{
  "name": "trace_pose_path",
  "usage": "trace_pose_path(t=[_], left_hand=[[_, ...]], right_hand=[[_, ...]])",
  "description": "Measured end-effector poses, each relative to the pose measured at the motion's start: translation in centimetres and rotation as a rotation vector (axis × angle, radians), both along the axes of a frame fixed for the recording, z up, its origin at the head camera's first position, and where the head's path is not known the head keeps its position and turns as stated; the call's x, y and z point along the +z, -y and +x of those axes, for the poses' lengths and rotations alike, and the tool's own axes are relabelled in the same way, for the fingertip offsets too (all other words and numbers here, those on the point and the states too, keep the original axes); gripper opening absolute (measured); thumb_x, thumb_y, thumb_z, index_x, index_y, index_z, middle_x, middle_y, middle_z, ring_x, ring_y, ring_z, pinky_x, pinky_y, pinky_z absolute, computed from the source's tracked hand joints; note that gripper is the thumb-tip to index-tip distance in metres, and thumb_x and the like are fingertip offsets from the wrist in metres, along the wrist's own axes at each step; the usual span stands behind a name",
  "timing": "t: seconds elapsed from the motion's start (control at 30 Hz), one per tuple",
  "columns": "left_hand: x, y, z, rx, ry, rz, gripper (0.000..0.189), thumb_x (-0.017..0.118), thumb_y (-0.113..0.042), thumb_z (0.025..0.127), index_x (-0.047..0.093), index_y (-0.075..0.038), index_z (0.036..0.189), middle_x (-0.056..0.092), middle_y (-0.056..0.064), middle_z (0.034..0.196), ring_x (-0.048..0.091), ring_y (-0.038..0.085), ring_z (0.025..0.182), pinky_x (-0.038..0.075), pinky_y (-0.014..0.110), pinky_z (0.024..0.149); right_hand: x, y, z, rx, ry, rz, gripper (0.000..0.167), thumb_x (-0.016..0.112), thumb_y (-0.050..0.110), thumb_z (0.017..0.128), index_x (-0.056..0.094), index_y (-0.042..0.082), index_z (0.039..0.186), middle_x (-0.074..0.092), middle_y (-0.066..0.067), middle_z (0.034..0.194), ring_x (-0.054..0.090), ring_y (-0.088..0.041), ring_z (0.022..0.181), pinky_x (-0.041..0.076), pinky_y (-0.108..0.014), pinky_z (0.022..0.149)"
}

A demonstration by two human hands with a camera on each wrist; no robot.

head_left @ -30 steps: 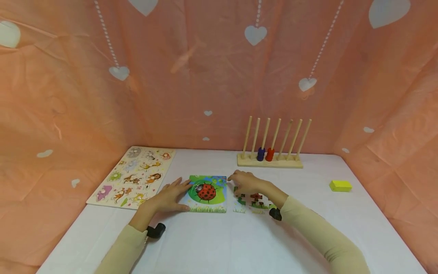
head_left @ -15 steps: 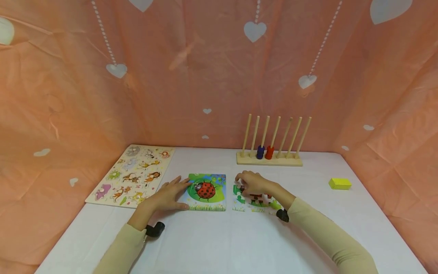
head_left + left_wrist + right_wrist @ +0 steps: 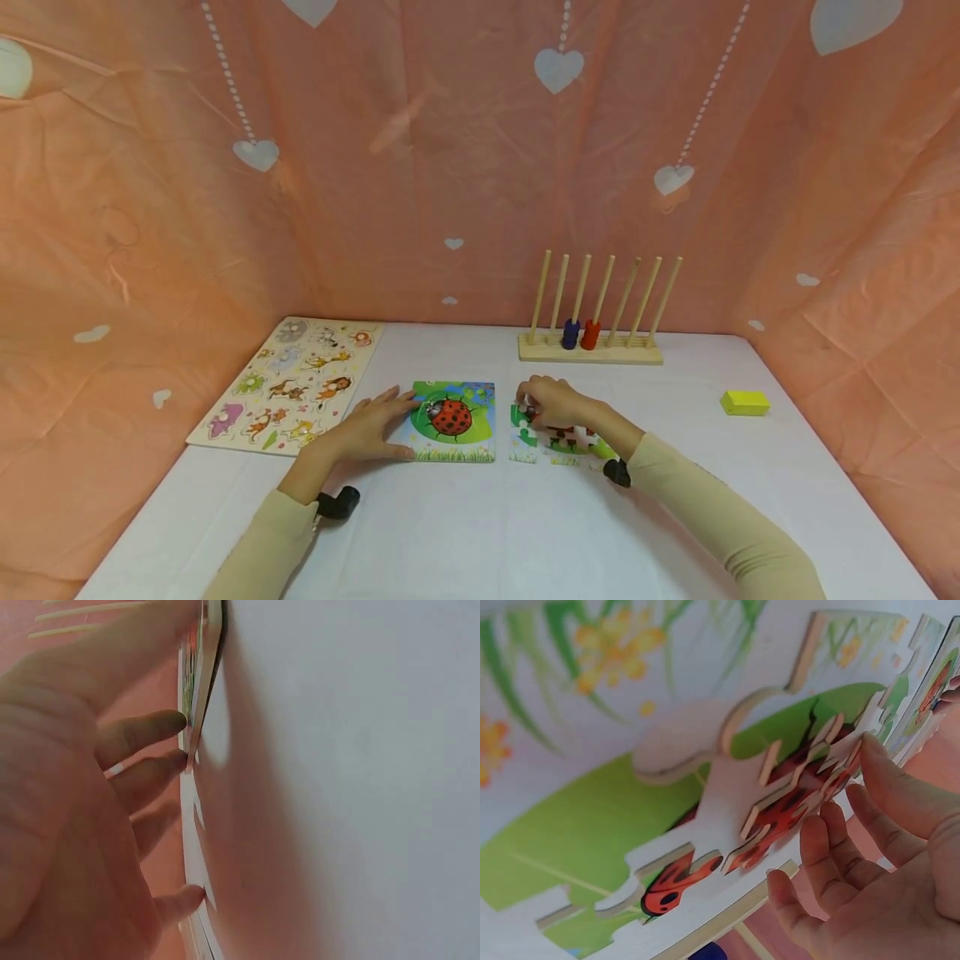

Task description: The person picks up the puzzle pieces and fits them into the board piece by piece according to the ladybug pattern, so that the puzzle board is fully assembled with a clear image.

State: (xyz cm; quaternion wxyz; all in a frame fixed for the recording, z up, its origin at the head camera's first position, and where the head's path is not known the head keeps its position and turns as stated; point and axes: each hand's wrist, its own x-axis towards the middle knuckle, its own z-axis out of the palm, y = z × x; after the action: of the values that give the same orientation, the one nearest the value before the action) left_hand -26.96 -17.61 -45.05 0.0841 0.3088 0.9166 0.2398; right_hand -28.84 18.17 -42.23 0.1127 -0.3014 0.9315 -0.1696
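Ladybug jigsaw pieces (image 3: 564,445) are lying just right of the ladybug board (image 3: 453,419). The right hand (image 3: 553,402) is bending over them, pinching one or not I cannot tell; the left hand (image 3: 367,429), spread wide, is touching the board's left edge.

Probably cloth-covered white table (image 3: 435,533) with boards (image 3: 452,417), puzzle pieces (image 3: 523,438), rack (image 3: 591,355), block (image 3: 746,403)

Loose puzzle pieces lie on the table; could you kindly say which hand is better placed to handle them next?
Probably the right hand: it is right at the loose puzzle pieces, while the left hand is across the ladybug picture, at its left edge.
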Motion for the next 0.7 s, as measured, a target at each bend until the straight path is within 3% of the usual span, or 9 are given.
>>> trace_pose_path(t=[0.13, 0.47, 0.7], left_hand=[[-0.1, 0.3, 0.0, -0.01, 0.007, 0.012, 0.082, 0.079, -0.045, 0.083, 0.048, -0.004, 0.147, 0.034, 0.019, 0.158, 0.018, 0.044, 0.148, 0.014, 0.072, 0.112], [-0.3, 0.9, 0.7, -0.106, -0.085, 0.027, 0.059, 0.079, -0.034, 0.084, 0.064, -0.001, 0.131, 0.041, 0.022, 0.153, 0.026, 0.052, 0.142, 0.024, 0.071, 0.109], [-0.4, 1.1, 1.2, -0.15, -0.118, 0.039, 0.05, 0.077, -0.026, 0.086, 0.067, -0.001, 0.127, 0.041, 0.026, 0.151, 0.03, 0.054, 0.139, 0.027, 0.07, 0.108]], right_hand=[[0.1, 0.0, 0.1, -0.006, 0.001, 0.001, 0.03, 0.08, 0.004, 0.081, 0.067, 0.006, 0.108, 0.053, -0.003, 0.089, 0.046, -0.017, 0.081, 0.038, -0.038, 0.076], [0.4, 0.0, 0.1, -0.026, 0.028, 0.003, 0.029, 0.08, 0.004, 0.082, 0.066, 0.008, 0.107, 0.052, -0.003, 0.09, 0.046, -0.017, 0.081, 0.037, -0.038, 0.077], [0.1, 0.0, 0.1, -0.022, 0.034, -0.001, 0.031, 0.08, 0.004, 0.082, 0.065, 0.008, 0.109, 0.052, -0.003, 0.09, 0.046, -0.017, 0.08, 0.036, -0.038, 0.076]])
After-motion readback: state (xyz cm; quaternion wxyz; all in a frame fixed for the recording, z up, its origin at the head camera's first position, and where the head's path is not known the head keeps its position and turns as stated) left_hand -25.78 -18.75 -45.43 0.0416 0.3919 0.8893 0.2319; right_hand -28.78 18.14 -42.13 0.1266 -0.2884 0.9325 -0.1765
